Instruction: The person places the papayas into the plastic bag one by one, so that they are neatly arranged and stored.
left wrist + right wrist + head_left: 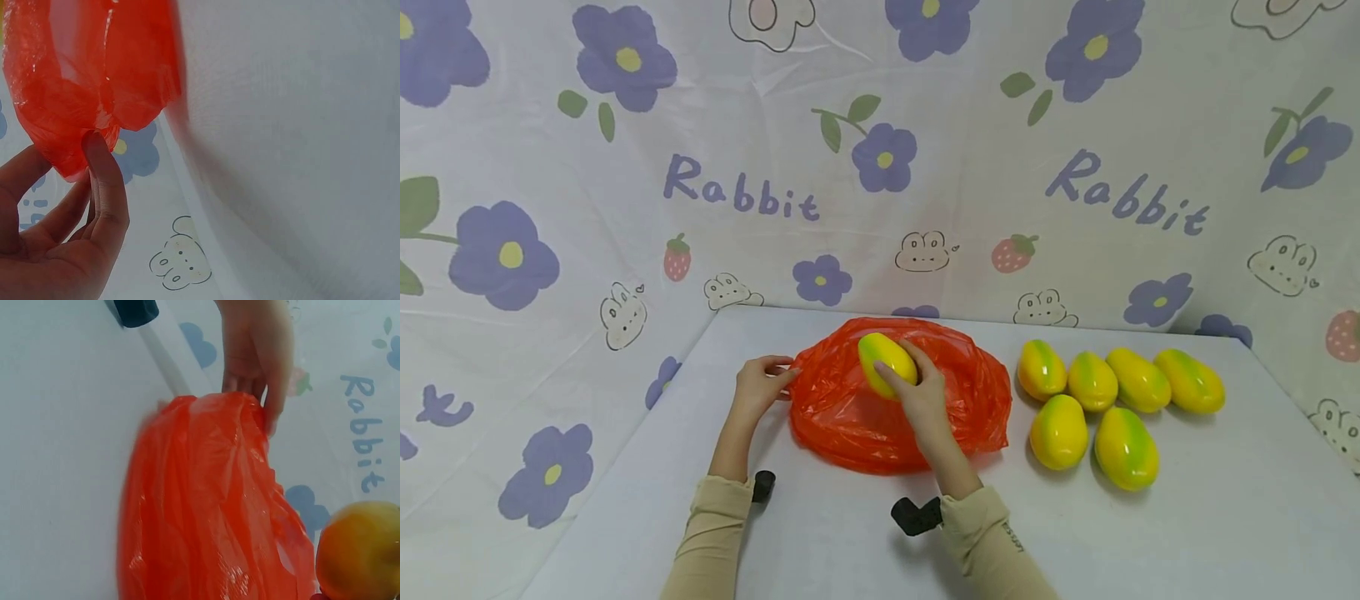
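Note:
A red plastic bag [850, 433] lies spread on the white table, its mouth facing up. At its left edge my left hand [760, 387] pinches the rim between thumb and fingers; the left wrist view shows the thin red film [94, 75] gathered at the fingertips. Over the bag, my right hand [925, 396] grips a yellow mango [880, 354] with a green streak, fingers round its right side. In the right wrist view the mango [359, 550] appears at the lower right, beside the bag [200, 500], with most of the holding hand out of frame.
Right of the bag sit several more yellow-green mangoes [1093, 382] in two loose rows, the nearest one [1127, 450] toward the front. A patterned cloth [880, 225] hangs behind the table [835, 533]. Black wrist devices [917, 517] stick out beside both sleeves.

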A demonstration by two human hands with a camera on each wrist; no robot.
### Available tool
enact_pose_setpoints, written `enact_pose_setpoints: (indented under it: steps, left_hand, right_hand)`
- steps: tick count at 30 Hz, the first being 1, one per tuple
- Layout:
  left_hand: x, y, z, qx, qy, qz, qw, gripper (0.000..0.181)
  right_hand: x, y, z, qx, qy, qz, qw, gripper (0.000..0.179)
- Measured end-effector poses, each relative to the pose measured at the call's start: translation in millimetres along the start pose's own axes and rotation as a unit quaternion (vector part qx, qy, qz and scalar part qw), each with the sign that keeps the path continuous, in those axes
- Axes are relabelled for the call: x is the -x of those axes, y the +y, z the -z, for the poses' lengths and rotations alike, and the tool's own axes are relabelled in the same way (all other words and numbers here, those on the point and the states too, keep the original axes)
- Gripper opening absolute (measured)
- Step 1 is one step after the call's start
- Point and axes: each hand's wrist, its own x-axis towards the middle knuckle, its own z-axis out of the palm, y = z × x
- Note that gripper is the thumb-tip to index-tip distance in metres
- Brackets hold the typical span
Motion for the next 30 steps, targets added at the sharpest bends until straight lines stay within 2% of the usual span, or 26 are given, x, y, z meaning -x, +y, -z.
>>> enact_pose_setpoints:
  steps: [9, 30]
  left_hand:
    - [-2.6, -1.5, -0.1, -0.001, -0.002, 0.003, 1.0, 0.038]
    - [-0.6, -0.5, -1.5, -0.015, -0.005, 0.015, 0.9998, 0.039]
  right_hand:
    - [2.8, 2, -19, -0.016, -0.009, -0.005, 0.9998, 0.064]
    - [9.8, 8, -52, 0.013, -0.011, -0.018, 0.9997, 0.065]
